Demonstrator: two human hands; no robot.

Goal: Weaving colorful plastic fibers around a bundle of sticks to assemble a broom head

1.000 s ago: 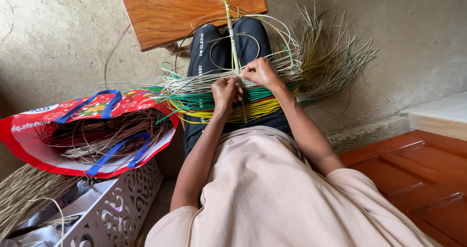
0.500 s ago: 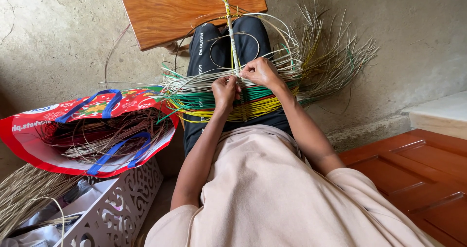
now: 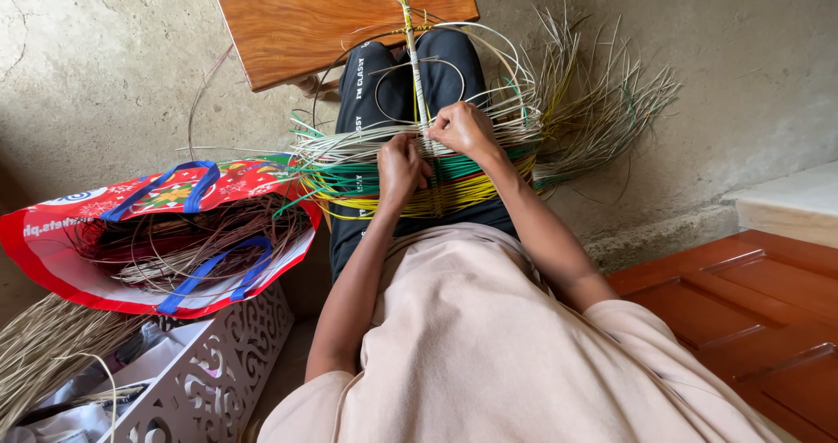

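A: What lies around the woven mat [image 3: 419, 177]?

B: Left of the mat sits a red shopping bag [image 3: 166, 233] with blue handles, full of loose strands. Below the bag, further from the mat, is a white cut-out basket [image 3: 205, 364]. Beyond the mat stands a wooden board [image 3: 323, 15]; right of it, a reddish wooden door panel [image 3: 751, 321].

A: And the mat itself?

B: It rests across the person's lap, its long axis running left to right, with green and yellow bands. A vertical stick [image 3: 412, 50] rises from its middle toward the board. Loose ends fan out rightward.

A: The hands?

B: The left hand [image 3: 400, 165] is curled tight on strands; the right hand [image 3: 463, 129] pinches strands beside the stick.
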